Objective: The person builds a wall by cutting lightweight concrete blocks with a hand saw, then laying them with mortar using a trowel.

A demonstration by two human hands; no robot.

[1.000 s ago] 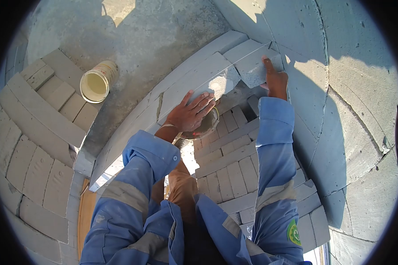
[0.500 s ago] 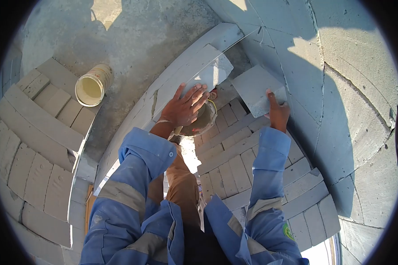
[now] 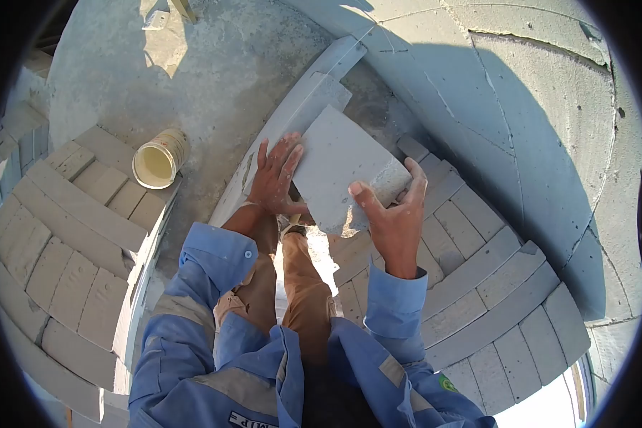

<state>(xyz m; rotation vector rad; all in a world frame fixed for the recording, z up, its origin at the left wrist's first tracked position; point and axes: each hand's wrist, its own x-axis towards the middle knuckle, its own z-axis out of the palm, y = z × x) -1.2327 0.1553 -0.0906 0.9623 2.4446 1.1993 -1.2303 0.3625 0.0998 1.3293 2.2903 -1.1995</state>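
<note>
One fisheye view from your head looks steeply down, close over your blue sleeves (image 3: 214, 299) and knees, onto the paved floor (image 3: 478, 285) beneath you.

Bucket (image 3: 158, 158) left of block (image 3: 339, 170) (on floor)
</note>
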